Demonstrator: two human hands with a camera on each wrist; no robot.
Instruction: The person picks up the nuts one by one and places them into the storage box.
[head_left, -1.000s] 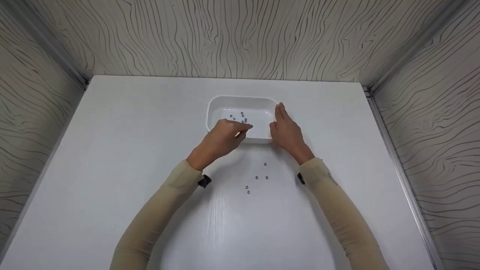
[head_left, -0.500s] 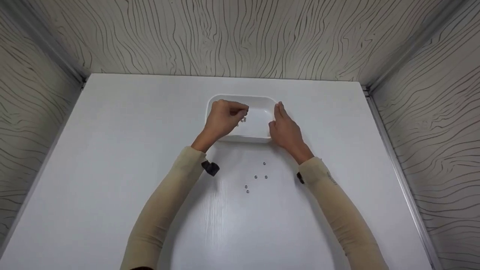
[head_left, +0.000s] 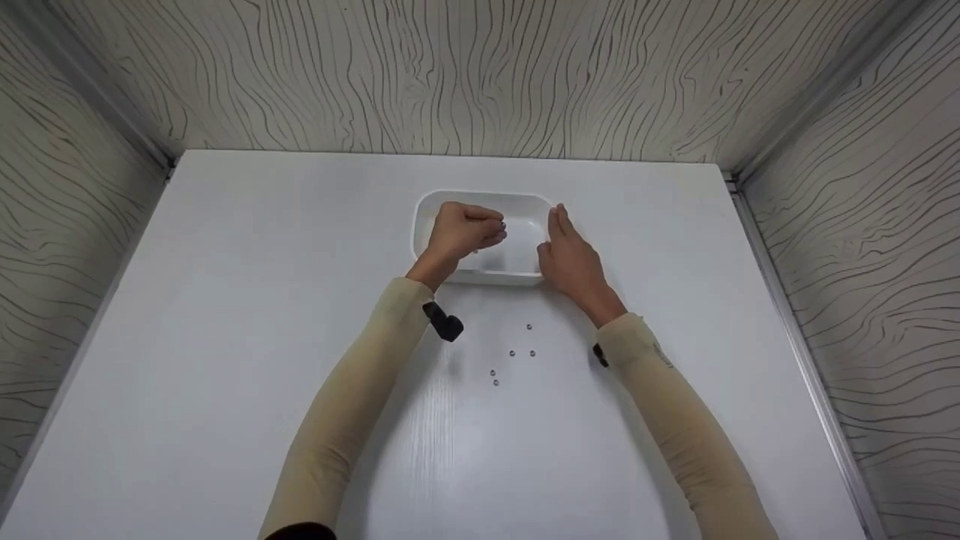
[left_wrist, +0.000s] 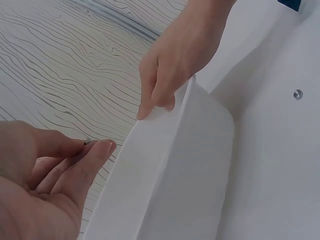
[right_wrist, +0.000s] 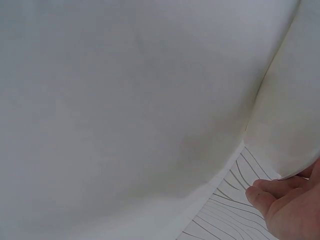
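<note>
A white plastic tray (head_left: pixel 495 279) stands toward the back of the white table. Over its left half, my left hand (head_left: pixel 461 234) pinches a small shiny metal nut (left_wrist: pixel 87 141) between thumb and fingertips, above the rim in the left wrist view. One nut (head_left: pixel 475 250) shows on the tray floor below that hand, which hides others. My right hand (head_left: pixel 573 259) grips the tray's right end, thumb at the inner side and fingers along the rim. In the right wrist view its fingers (right_wrist: pixel 261 197) curl at the tray's edge.
Several loose nuts (head_left: pixel 512 353) lie scattered on the table (head_left: pixel 225 337) in front of the tray, between my forearms. Wood-patterned panels (head_left: pixel 450 75) enclose the back and both sides. A dark wrist camera (head_left: pixel 444 322) sits at my left cuff.
My left hand has moved back from the tray's front side, risen and turned, its fingertips now pinching a nut. My right hand keeps its hold, and the nuts on the table stay put.
</note>
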